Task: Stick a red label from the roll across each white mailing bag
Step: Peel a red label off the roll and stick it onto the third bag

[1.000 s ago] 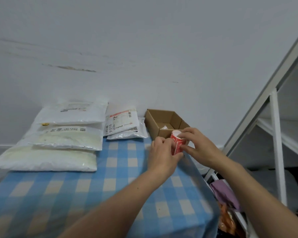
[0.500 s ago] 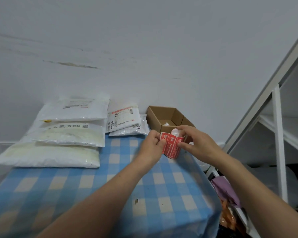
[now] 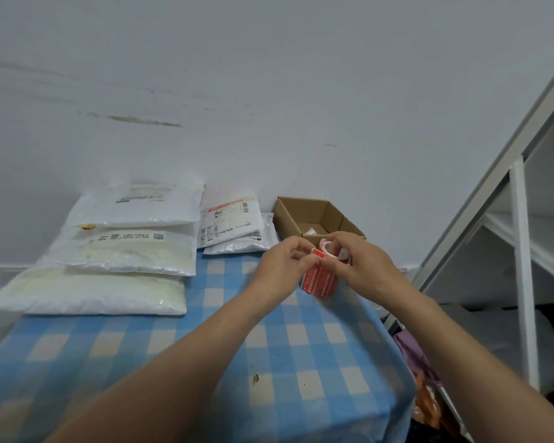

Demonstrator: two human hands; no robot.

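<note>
Both hands meet above the table's right side, in front of the cardboard box. My right hand (image 3: 362, 266) holds the small roll of red labels (image 3: 327, 248). A red label (image 3: 320, 281) with white print hangs down from the roll, and my left hand (image 3: 285, 263) pinches its top corner. Several white mailing bags lie at the back left: three large ones stacked in steps (image 3: 122, 254) and two smaller ones (image 3: 234, 231) beside them, their printed shipping labels facing up.
An open brown cardboard box (image 3: 304, 215) stands against the wall behind my hands. A blue and white checked cloth (image 3: 205, 356) covers the table. A white metal shelf frame (image 3: 522, 266) rises to the right, with purple and orange items (image 3: 413, 356) on the floor below.
The red label has been pulled further off the roll and now hangs down below my hands. My hands have stayed in front of the box.
</note>
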